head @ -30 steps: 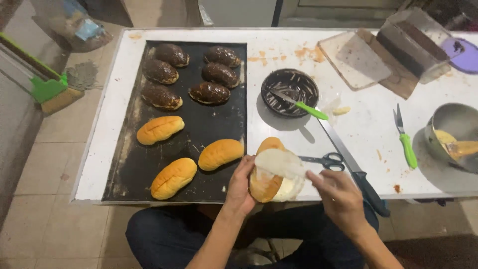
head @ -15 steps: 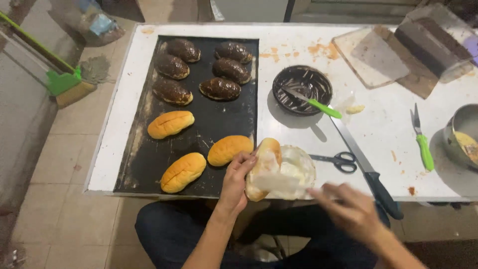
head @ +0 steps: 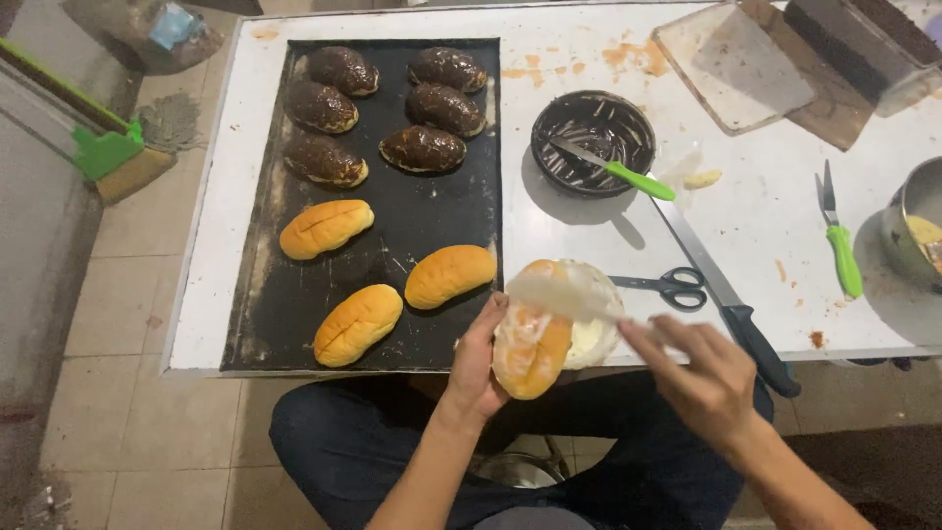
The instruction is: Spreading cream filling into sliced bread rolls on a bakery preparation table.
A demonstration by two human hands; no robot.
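The left hand [head: 478, 365] clasped a split golden oblong bread roll [head: 533, 344] off the table's near edge, long axis twelve-to-six. From four o'clock, the right hand [head: 699, 373] gripped a pale blurred spreader [head: 561, 297] across its cream-filled cut.

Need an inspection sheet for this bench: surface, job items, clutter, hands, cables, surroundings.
Surface: white table, crumbs and smears.
Job's things: split bun with cream; pale spreader across it.
Clutter: black tray with six chocolate-coated and three plain buns; dark bowl; scissors; long knife; green knife; metal pot.
Hands: left hand cradles bun; right hand holds spreader.
Cables: nothing seen.
Surroundings: tiled floor, green broom.
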